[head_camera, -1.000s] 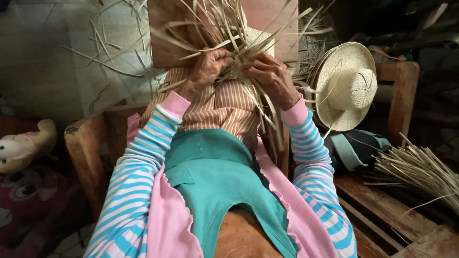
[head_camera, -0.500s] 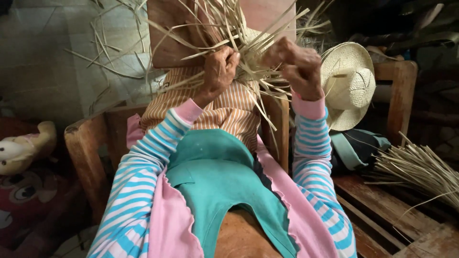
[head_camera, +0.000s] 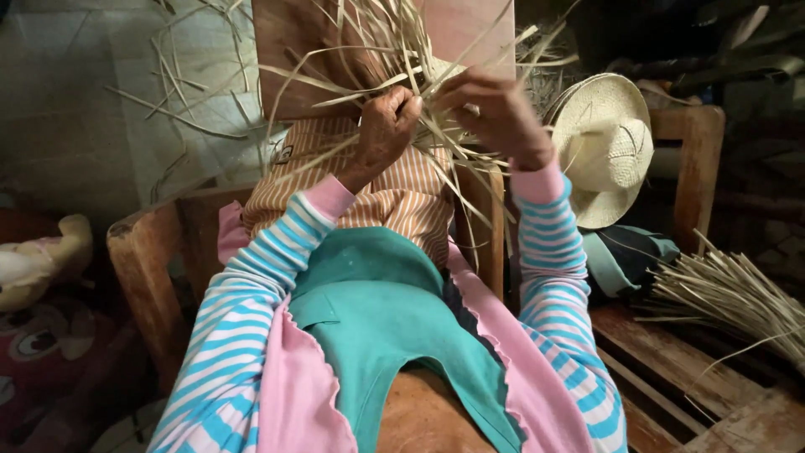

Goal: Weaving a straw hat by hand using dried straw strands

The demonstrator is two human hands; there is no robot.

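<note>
Your left hand (head_camera: 384, 127) and right hand (head_camera: 495, 113) both curl closed on flat, dry straw strips (head_camera: 394, 63) fanning stiffly above your lap; the woven centre seems hidden behind the fingers.

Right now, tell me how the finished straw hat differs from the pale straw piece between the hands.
The finished round straw hat is closed and smooth-edged, and rests untouched beside the chair; the pale straw piece bristles with loose strands and sits between the left hand and right hand. Both are pale straw.
</note>
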